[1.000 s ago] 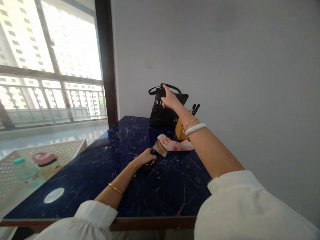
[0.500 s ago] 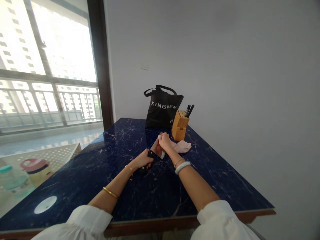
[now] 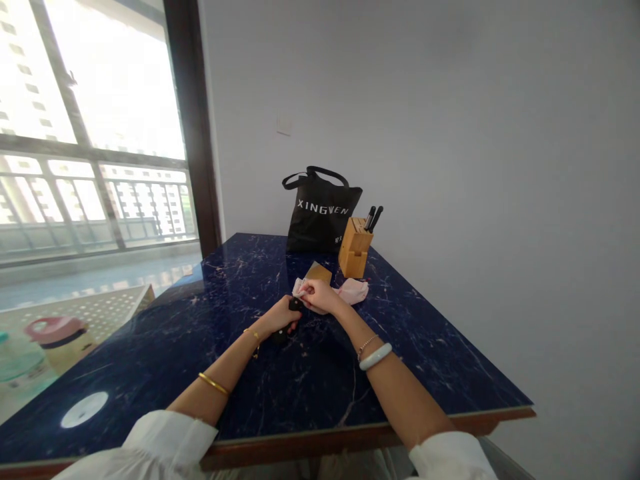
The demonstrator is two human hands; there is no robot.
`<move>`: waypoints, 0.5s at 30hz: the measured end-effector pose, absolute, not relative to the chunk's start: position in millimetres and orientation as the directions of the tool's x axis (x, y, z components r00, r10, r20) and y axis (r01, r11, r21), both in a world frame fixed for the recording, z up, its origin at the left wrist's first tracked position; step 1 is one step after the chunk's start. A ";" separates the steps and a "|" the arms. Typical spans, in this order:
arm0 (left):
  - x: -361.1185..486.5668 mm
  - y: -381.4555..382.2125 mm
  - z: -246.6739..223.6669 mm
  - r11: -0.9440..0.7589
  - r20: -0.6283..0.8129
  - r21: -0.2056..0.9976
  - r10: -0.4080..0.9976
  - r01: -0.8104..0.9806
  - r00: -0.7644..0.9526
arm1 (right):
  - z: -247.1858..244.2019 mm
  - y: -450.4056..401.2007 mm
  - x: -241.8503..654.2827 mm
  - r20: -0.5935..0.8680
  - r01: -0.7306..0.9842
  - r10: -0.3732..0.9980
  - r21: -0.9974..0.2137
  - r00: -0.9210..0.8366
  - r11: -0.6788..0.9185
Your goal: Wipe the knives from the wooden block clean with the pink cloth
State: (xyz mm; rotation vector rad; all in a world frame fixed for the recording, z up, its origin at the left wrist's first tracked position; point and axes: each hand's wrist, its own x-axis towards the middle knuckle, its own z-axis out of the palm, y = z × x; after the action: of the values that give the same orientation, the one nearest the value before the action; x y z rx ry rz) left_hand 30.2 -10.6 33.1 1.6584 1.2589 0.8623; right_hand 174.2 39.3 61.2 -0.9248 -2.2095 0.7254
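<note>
Left hand [image 3: 281, 317] clenched around a black knife handle [image 3: 295, 305]; right hand [image 3: 320, 297] pinched tight on a pink cloth [image 3: 356, 291], seemingly against the blade [image 3: 318, 272]. Cut risked by any slip.

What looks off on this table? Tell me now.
A pale oval patch sits near the front left corner of the dark blue marble-look tabletop. It stands out against the veining, but I cannot tell whether it is glare or a mark.

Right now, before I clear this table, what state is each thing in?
Left hand: gripping a kitchen knife by its handle
Right hand: pinching the pink cloth by the blade
Pink cloth: crumpled, partly over the blade
Knife block: upright, two black handles in it
Black tote bag: upright
</note>
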 end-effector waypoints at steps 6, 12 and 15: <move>30.9 -10.5 34.9 -0.149 0.026 0.914 0.950 0.378 0.311 | 54.7 40.5 178.1 0.362 0.463 0.758 -0.624 -0.542 0.630; 29.7 -9.0 31.9 -0.141 0.028 0.919 0.954 0.367 0.298 | 54.9 43.8 164.6 0.531 0.464 0.667 -0.479 -0.523 0.745; 29.3 -10.5 31.1 -0.124 0.004 0.921 0.951 0.370 0.310 | 62.0 56.6 167.3 0.497 0.522 0.739 -0.523 -0.455 0.674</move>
State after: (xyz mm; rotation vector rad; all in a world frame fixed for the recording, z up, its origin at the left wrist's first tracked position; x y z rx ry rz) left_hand 29.3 -10.5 31.1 1.6729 1.2103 0.8066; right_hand 167.3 56.6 62.0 -0.9661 -2.1623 0.3844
